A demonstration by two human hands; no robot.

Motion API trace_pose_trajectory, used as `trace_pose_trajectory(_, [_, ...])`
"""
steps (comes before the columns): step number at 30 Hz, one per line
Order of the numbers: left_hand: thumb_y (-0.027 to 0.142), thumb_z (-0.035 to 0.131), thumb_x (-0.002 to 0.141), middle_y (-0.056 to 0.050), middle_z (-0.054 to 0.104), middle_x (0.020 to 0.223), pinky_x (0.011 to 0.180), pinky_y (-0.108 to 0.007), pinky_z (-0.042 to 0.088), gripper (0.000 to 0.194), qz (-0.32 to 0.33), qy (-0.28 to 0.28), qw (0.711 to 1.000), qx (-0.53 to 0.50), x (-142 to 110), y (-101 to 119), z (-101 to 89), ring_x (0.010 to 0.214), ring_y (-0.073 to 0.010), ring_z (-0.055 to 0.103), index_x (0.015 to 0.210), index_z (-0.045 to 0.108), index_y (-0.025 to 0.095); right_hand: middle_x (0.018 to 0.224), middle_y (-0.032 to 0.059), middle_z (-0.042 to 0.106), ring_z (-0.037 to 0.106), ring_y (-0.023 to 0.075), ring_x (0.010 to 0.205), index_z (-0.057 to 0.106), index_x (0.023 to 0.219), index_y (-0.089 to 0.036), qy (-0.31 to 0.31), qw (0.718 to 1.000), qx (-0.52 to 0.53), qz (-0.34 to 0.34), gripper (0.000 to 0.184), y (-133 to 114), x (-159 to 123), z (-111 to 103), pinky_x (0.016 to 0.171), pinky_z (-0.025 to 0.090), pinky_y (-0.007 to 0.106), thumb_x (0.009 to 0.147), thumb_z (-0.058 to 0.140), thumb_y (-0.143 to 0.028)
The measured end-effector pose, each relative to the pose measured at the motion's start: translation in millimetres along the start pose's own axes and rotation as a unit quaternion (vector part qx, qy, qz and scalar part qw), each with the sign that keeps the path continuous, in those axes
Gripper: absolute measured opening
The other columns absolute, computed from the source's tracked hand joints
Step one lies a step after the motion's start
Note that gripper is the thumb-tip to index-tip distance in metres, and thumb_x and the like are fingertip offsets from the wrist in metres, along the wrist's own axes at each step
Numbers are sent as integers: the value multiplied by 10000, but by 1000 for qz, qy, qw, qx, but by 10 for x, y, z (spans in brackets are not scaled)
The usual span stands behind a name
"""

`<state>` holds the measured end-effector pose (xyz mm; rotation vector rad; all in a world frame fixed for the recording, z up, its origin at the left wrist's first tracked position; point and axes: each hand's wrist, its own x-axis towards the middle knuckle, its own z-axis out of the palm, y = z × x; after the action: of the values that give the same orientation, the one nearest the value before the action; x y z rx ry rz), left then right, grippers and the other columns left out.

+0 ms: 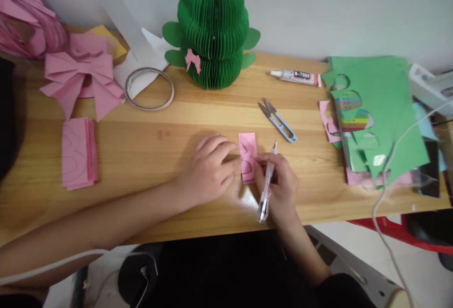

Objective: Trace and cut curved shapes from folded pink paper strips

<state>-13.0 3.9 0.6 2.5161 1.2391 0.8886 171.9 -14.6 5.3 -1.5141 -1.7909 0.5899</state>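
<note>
A small pink paper strip with curved lines drawn on it is upright between my hands, near the table's front edge. My left hand is closed, with its fingertips at the strip's left edge. My right hand is closed around a clear-barrelled pen, whose tip points away from me, off the paper. The fingertips of that hand also meet the strip's right edge. Just beyond lie blue thread snips with their blades apart.
A green honeycomb paper figure stands at the back, near a tape roll and a glue tube. Pink bows and stacked pink papers lie left. Cut green sheets and a white cable are right.
</note>
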Motion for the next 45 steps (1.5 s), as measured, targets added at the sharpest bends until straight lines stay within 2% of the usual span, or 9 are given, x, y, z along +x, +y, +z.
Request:
trace_pose_trajectory(4, [139, 520, 870, -106, 672, 1017, 879, -439, 483, 216, -4, -14, 1000, 0, 2, -2, 5, 1007, -257, 537, 873, 732, 178, 813, -28, 628, 611, 111, 659, 579, 968, -261, 2, 1000, 8, 12, 173, 14, -7, 4, 622, 510, 261, 845, 603, -142])
trace_pose_trajectory(10, [120, 522, 851, -92, 680, 996, 872, -421, 491, 213, -2, -6, 1000, 11, 8, 3, 1, 983, -247, 553, 841, 727, 175, 849, -13, 642, 634, 124, 692, 567, 988, -253, 3, 998, 51, 44, 158, 52, -26, 25, 637, 520, 278, 854, 606, -179])
trace_pose_trajectory(19, [109, 508, 857, -87, 689, 999, 893, -428, 486, 222, -6, -4, 1000, -11, 25, 10, -12, 988, -239, 572, 806, 715, 172, 841, -11, 642, 628, 139, 692, 574, 989, -255, 2, 999, 30, 40, 165, 56, -29, 23, 653, 521, 304, 847, 608, -177])
trace_pose_trajectory(30, [116, 504, 869, -76, 694, 1014, 888, -422, 491, 223, 0, -2, 1000, -1, 21, 8, -9, 987, -236, 582, 811, 711, 174, 824, -19, 638, 619, 129, 673, 584, 967, -254, 0, 999, 17, 29, 164, 47, -19, 24, 638, 513, 283, 838, 611, -156])
trace_pose_trajectory(36, [121, 488, 884, -106, 684, 1058, 907, -446, 494, 234, -11, -22, 1000, -18, 9, 7, -9, 1049, -253, 579, 846, 716, 161, 809, -30, 623, 600, 119, 645, 578, 980, -259, 3, 1000, 8, 22, 196, 46, -23, 24, 616, 503, 272, 831, 620, -139])
trace_pose_trajectory(41, [123, 466, 901, -136, 659, 1177, 953, -462, 491, 242, -1, -37, 999, -16, 14, 12, -16, 1197, -283, 537, 858, 704, 141, 815, -23, 630, 603, 129, 645, 576, 982, -258, -3, 999, 13, 33, 181, 58, -32, 29, 621, 511, 290, 838, 607, -152])
trace_pose_trajectory(45, [116, 459, 899, -118, 665, 1201, 966, -463, 495, 244, 5, -39, 999, -3, 24, 7, -14, 1226, -280, 536, 833, 691, 153, 832, -20, 632, 612, 129, 664, 577, 988, -261, -2, 999, 17, 30, 192, 58, -30, 28, 626, 516, 288, 835, 607, -148])
